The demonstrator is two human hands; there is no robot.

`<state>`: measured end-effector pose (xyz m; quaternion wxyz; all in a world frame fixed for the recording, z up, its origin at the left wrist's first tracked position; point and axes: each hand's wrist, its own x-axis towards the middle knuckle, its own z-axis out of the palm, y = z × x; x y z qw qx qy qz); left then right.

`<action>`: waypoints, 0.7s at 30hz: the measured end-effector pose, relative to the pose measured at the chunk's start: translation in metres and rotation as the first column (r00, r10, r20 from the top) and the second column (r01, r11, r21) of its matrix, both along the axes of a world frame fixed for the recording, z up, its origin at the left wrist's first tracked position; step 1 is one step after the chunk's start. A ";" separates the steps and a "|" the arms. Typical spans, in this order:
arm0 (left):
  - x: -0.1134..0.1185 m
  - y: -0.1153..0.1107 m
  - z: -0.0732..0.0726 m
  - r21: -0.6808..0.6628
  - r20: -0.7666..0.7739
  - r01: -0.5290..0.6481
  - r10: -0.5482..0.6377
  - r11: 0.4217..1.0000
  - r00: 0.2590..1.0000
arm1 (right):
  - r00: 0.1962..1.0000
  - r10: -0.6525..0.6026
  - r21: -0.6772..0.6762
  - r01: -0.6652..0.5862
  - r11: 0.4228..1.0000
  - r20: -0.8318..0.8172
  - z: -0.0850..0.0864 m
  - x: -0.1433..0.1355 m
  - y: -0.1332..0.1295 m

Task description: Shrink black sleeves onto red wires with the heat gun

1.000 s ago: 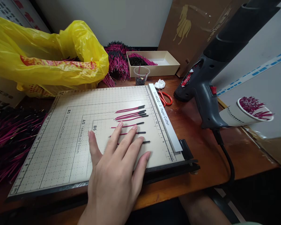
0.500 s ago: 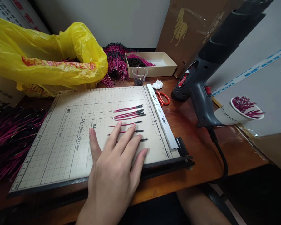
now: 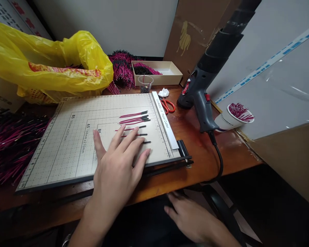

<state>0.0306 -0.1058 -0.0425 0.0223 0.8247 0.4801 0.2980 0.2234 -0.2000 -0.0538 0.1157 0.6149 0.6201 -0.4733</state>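
On the grid board of the paper cutter [image 3: 59,154], my left hand [image 3: 115,168] lies palm down with its fingers spread. Its fingertips rest on or just over the nearest of several short pink wires with black sleeved ends [image 3: 134,120]. The wires lie roughly side by side, and my fingers cover parts of the lower ones. My right hand [image 3: 193,216] is low, below the table's front edge, over dark clothing. Its fingers are slightly blurred, with thumb and fingers apart, and nothing shows in them.
Heaped wires [image 3: 15,147] lie left, below a yellow plastic bag [image 3: 92,51]. Behind the board are a cardboard tray [image 3: 164,79], a clear cup [image 3: 145,82] and red-handled scissors [image 3: 170,105]. A heat gun [image 3: 203,96] and a paper cup of wires [image 3: 224,120] stand right.
My view has shifted, so the board and the table items sit further left in the picture. My right hand has come into sight, where only the forearm showed. My left hand stays on the wires.
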 end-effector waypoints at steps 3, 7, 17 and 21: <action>-0.001 0.001 -0.001 -0.006 0.016 0.005 -0.005 1.000 1.000 | 0.904 -0.036 -0.102 -0.008 0.995 -0.427 0.039 0.001 0.009; -0.002 0.001 -0.002 -0.012 0.045 0.001 -0.001 1.000 0.999 | 0.025 -0.208 -0.179 0.420 0.890 -0.978 0.071 -0.011 0.049; -0.001 0.001 0.000 -0.023 0.017 -0.009 0.009 1.000 1.000 | -0.972 -0.204 -0.584 -0.099 0.806 -0.117 0.071 -0.036 0.095; -0.002 0.001 -0.001 -0.024 0.027 -0.003 0.004 1.000 1.000 | -0.616 -0.364 -0.101 -0.589 0.802 0.698 0.080 -0.033 0.096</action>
